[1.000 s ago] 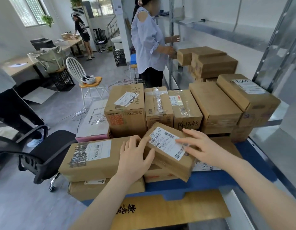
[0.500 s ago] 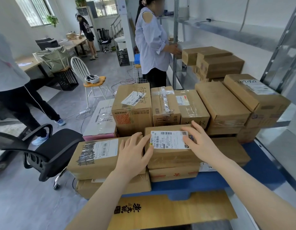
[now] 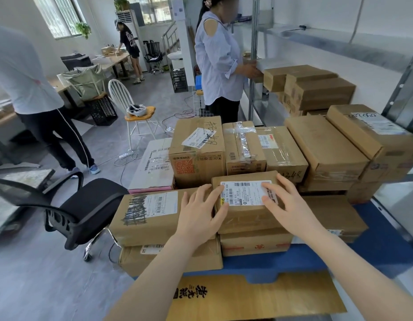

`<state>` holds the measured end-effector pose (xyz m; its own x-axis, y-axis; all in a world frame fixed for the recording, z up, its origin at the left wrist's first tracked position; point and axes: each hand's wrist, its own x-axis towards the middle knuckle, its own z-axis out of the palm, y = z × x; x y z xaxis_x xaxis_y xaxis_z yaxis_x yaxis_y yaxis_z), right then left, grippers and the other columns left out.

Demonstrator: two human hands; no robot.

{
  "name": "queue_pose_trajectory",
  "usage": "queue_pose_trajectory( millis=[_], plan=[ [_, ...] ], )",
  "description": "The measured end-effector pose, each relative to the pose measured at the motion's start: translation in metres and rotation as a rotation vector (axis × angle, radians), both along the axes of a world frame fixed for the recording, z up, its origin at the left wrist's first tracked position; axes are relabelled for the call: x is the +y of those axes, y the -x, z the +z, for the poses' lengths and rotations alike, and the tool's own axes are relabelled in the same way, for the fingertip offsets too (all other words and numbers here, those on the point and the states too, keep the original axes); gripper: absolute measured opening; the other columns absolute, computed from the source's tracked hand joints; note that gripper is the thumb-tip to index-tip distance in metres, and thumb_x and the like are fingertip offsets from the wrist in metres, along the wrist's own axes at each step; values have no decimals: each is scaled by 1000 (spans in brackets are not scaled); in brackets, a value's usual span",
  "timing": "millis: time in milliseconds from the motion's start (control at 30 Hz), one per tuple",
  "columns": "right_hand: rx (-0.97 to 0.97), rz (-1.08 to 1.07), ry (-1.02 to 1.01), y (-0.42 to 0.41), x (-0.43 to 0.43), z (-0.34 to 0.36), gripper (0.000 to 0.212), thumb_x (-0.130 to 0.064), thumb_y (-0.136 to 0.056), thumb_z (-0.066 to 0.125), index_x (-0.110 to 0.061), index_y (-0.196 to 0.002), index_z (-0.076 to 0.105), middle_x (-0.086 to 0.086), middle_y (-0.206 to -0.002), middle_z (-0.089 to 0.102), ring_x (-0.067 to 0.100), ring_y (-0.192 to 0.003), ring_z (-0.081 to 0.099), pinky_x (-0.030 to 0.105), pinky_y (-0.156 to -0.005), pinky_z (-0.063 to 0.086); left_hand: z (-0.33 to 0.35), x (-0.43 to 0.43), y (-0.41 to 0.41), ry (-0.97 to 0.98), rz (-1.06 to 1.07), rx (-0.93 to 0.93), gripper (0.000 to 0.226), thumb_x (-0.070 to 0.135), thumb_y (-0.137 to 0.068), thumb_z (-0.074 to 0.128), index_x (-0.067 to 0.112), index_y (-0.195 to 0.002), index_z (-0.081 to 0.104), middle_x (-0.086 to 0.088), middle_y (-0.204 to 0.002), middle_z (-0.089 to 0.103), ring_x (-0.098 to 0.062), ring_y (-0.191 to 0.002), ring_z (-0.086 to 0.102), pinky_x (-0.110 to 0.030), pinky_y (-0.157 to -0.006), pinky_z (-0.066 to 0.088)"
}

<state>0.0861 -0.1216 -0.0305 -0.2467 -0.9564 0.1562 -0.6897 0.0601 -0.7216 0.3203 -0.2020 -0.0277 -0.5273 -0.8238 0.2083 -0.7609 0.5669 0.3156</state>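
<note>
Settling a small labelled parcel (image 3: 246, 218) onto the stack at the near edge of the blue cart deck (image 3: 381, 249); a second ago it sat skewed, one corner pointing toward the camera and its shipping label (image 3: 243, 193) running diagonally; now it lies flat and square, long side across the view, label face-up and readable.

Parcel rests on a shallower carton (image 3: 254, 245) below it; touching or just beside the long box with the scribbled-out label (image 3: 150, 216) to its left; a row of taller boxes (image 3: 244, 147) stands close behind.

Left hand (image 3: 198, 215): fingers straight and close together, palm over the long box, fingertips laid against the parcel's left end; pressing, not gripping. Right hand (image 3: 287, 205): fingers spread wide and flat on the parcel's top, two of them on the right part of the label, thumb toward the near edge; nothing curled round the box.

Judgement: the turning is done and the parcel looks placed; hands seem only to steady or nudge it flush; a release, or a read of the label, likely comes next.

Also noted: a flattened cardboard sheet (image 3: 258, 297) at the cart's near end; a black office chair (image 3: 85, 209) left of the cart; a person in a pale shirt (image 3: 219, 66) at the metal shelving (image 3: 254, 66).
</note>
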Motion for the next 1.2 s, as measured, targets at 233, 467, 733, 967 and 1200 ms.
queue_pose_trajectory(
  millis=[233,467,733,967,1200],
  plan=[
    [156,22,148,-8,-8,43,55,-60,-88,41,-47,-140,32,-10,-156,12,16,-142,18,42,-111,26,51,-37,-64,8,247,292,55,59,-89,24,44,-141,33,7,-149,31,-18,-137,30,-48,-113,19],
    [365,193,44,-64,-96,73,59,-39,-93,50,-41,-145,23,0,-158,10,28,-136,33,48,-111,31,64,-87,-70,-175,297,143,57,44,-95,38,40,-148,17,-1,-158,15,-25,-141,25,-52,-113,21],
    [507,57,5,-69,-137,48,63,-37,-93,47,-45,-145,11,-2,-160,1,31,-139,27,56,-113,11,39,-110,-31,-282,188,470,54,43,-92,47,55,-138,22,3,-147,33,-14,-115,42,-31,-89,35],
    [470,75,88,-86,-123,52,49,-35,-94,46,-38,-139,31,-3,-155,21,32,-126,44,51,-108,22,32,-87,-29,-178,176,502,51,42,-92,48,51,-137,28,2,-137,37,-9,-105,43,-28,-85,37],
    [434,110,104,-82,-109,55,48,-44,-94,40,-42,-141,28,-5,-157,17,25,-131,40,51,-110,22,33,-76,-41,-198,162,469,47,59,-87,39,64,-132,24,8,-136,36,-5,-99,52,-32,-82,41]
  ],
)
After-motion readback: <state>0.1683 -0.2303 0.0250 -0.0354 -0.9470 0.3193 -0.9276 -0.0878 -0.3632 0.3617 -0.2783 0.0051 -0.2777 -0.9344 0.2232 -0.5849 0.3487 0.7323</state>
